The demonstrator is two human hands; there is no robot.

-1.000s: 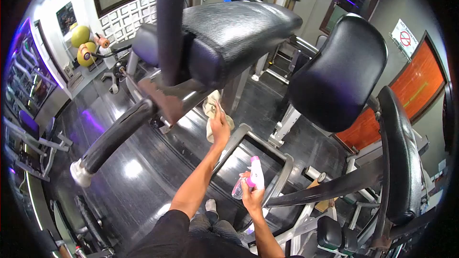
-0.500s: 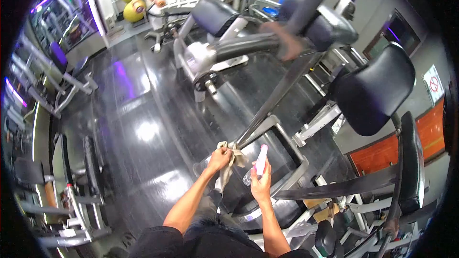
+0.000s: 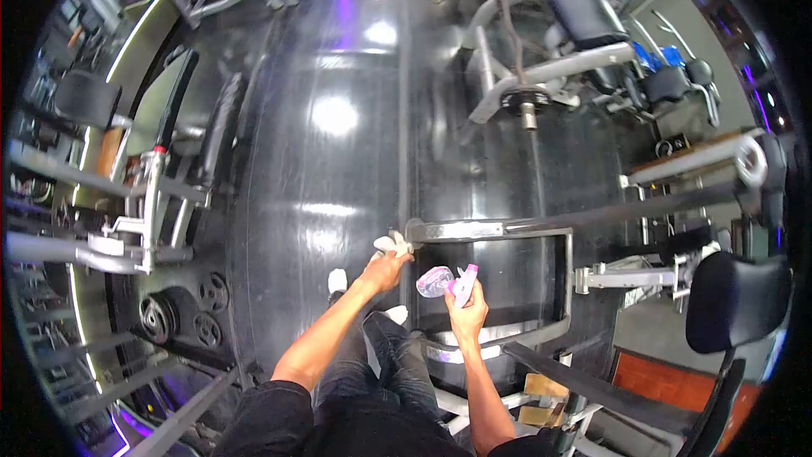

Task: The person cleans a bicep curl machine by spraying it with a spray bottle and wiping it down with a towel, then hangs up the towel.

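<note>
My left hand is closed on a pale cloth, beside the corner of a grey metal machine frame. The cloth shows above the fingers, close to the frame's end. To the right, my right hand grips a clear spray bottle with a pink and white top. The bottle is tilted, its clear body pointing left, over the space inside the frame.
Weight plates lie on the floor at the left, near a padded bench. A machine with a black pad stands at the upper right. A black seat is at the right. My feet are below the cloth.
The view has turned and tilts further down. The cloth is now bunched at the frame's end rather than hanging down. The bottle has tipped more to the left.
</note>
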